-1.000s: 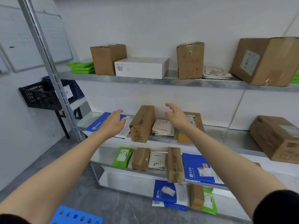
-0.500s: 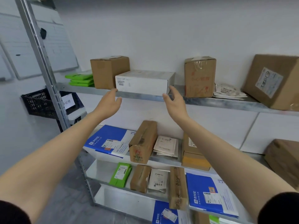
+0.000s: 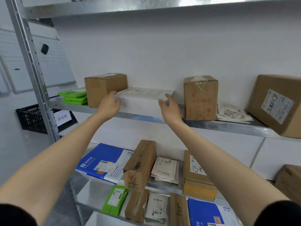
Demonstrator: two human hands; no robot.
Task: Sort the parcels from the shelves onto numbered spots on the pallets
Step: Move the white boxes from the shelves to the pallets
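Head view: the flat white box (image 3: 143,100) sits on the upper shelf (image 3: 211,124). It looks stiff, smooth and probably light, best clamped at its short ends. The left hand (image 3: 110,105), fingers relaxed, touches its left end; the right hand (image 3: 169,106), likewise loose, hovers just beside its right end
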